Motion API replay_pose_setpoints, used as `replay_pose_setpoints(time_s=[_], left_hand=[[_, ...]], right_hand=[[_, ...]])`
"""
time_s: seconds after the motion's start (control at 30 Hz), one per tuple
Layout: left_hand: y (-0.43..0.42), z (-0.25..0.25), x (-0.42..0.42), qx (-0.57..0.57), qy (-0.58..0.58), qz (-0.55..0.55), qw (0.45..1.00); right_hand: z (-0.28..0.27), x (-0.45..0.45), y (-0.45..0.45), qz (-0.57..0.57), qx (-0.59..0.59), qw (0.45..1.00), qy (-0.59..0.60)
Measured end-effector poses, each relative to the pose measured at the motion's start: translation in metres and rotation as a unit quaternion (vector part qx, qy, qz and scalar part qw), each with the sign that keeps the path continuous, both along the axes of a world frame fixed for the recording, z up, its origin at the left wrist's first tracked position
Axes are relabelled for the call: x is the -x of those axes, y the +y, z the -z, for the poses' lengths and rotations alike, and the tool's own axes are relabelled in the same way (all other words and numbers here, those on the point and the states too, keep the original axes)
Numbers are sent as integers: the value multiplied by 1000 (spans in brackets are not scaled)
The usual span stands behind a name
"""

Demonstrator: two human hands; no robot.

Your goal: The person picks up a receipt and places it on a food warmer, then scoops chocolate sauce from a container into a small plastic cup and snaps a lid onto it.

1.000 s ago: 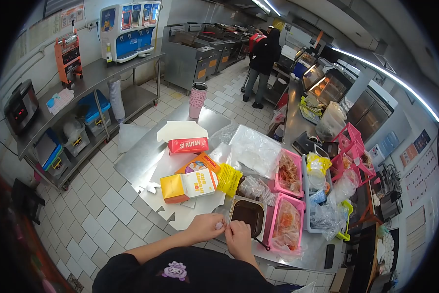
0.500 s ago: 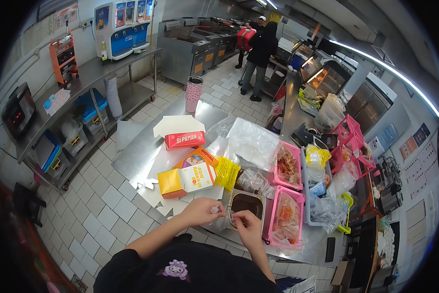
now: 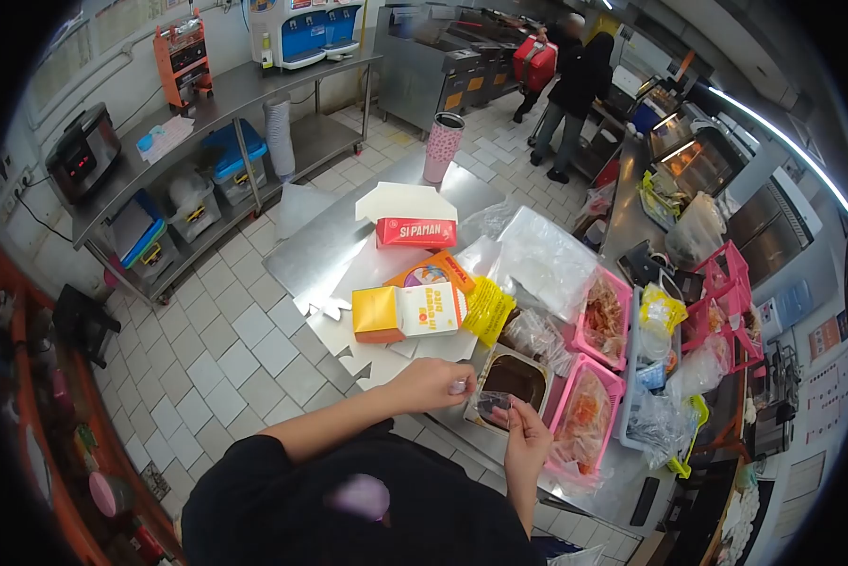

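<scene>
Brown sauce (image 3: 518, 374), seemingly colourless plastic (image 3: 492, 406)

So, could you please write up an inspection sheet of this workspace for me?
Surface: steel table, mostly covered.
Job's things: clear plastic, held at a metal pan of dark brown contents.
Clutter: red SI PAMAN box, yellow-and-white box, pink baskets, pink tumbler.
Left hand: closed around a small whitish item.
Right hand: fingers pinch the clear plastic.
Cables: black cord at left, off the table.
Surroundings: tiled floor, two people in the background.
</scene>
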State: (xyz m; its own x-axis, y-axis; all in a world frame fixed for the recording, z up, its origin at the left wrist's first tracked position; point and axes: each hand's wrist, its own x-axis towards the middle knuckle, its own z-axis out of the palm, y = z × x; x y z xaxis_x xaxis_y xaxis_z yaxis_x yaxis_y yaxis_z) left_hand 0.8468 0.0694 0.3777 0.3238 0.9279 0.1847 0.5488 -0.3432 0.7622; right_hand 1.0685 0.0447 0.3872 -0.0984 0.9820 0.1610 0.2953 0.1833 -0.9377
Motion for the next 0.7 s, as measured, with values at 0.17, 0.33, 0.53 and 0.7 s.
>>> replay_pose_setpoints(time_s=[0.17, 0.33, 0.53, 0.7], left_hand=[[1, 8, -3, -51, -31, -16, 998], [9, -9, 8, 47, 84, 13, 995], [9, 4, -14, -6, 2, 154, 988], [7, 3, -18, 60, 0, 168, 984]], right_hand=[[-13, 4, -9, 11, -27, 997, -68], [-7, 9, -11, 26, -82, 985, -149], [-5, 21, -23, -85, -115, 974, -177], [7, 19, -26, -38, -140, 976, -163]])
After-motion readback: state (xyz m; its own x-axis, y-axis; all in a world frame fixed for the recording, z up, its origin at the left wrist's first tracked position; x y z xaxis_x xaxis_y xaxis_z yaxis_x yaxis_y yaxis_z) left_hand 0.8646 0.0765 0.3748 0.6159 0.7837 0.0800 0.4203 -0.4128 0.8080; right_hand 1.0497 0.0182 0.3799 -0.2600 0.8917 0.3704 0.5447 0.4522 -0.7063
